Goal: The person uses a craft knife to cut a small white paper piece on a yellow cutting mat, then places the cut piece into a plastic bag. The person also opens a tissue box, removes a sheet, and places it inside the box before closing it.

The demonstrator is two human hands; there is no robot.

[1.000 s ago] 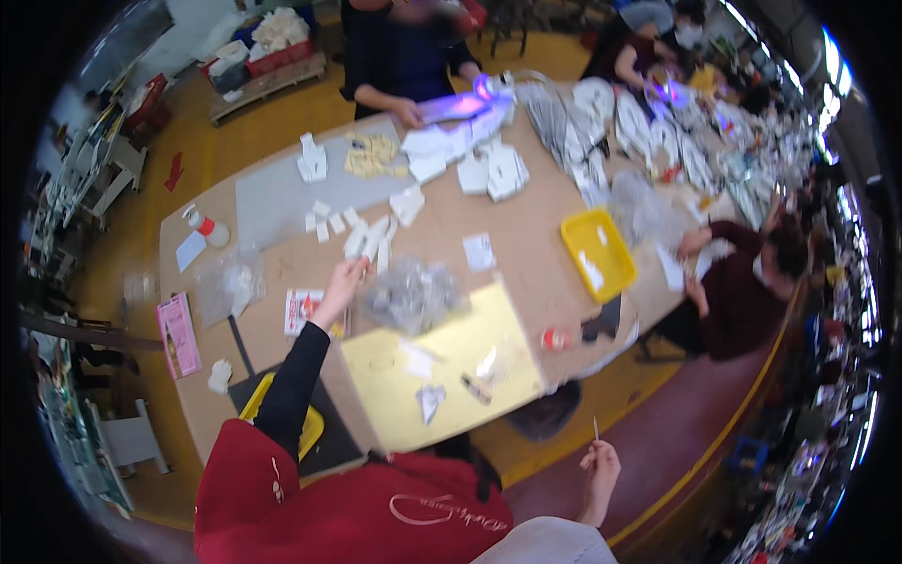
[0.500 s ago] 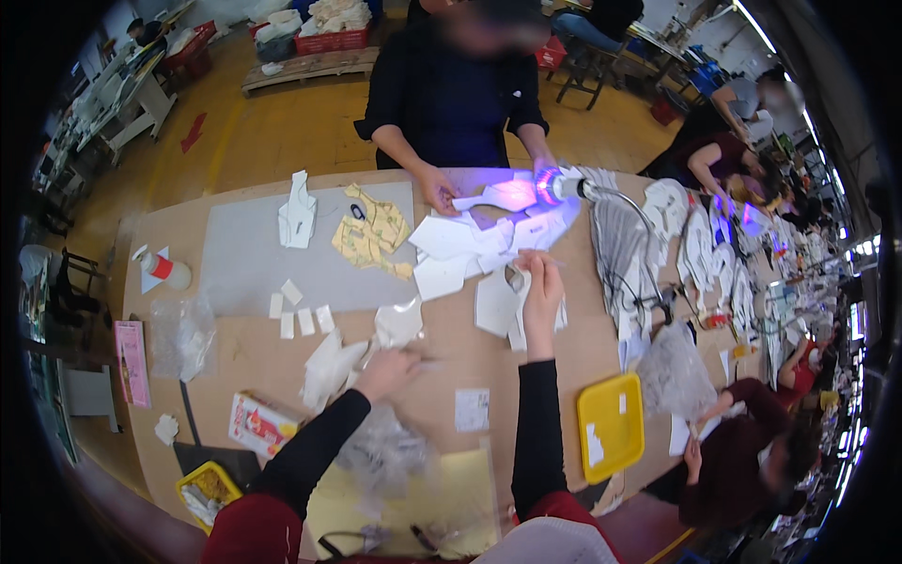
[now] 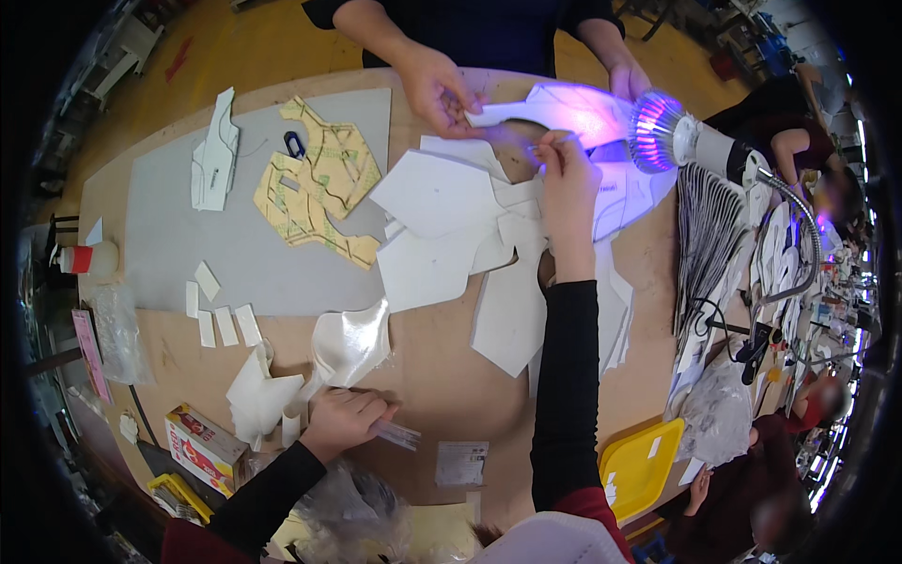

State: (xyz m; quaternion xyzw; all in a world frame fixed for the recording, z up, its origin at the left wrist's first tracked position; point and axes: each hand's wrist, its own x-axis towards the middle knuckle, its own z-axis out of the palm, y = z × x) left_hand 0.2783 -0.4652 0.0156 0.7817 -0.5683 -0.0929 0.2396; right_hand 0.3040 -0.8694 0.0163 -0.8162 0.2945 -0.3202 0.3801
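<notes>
My left hand [image 3: 348, 420] is closed low over the table's near side, with thin clear plastic strips [image 3: 398, 434] sticking out of its fingers. Reaching far across, my right hand [image 3: 570, 174] pinches something small and thin that I cannot make out. It hovers by a white cut panel [image 3: 564, 111] that a co-worker's hands [image 3: 438, 92] hold under a lamp [image 3: 655, 132] glowing purple. White panels [image 3: 437, 202] lie in an overlapping pile beside and below my right hand. A glossy white piece [image 3: 352, 343] and a crumpled white piece [image 3: 260, 395] rest near my left hand.
A yellow patterned template [image 3: 319, 183] and a white piece [image 3: 215, 155] lie on a grey mat [image 3: 160, 235]. Small white rectangles [image 3: 225, 326] sit below. A printed box [image 3: 202, 448], a yellow tray [image 3: 641, 470], plastic bags [image 3: 719, 404] and stacked grey pieces [image 3: 709, 244] surround the work area.
My right hand has moved farther forward, up to the panel under the lamp. The clear strips in my left hand now show sharply. The head view has shifted closer to the table.
</notes>
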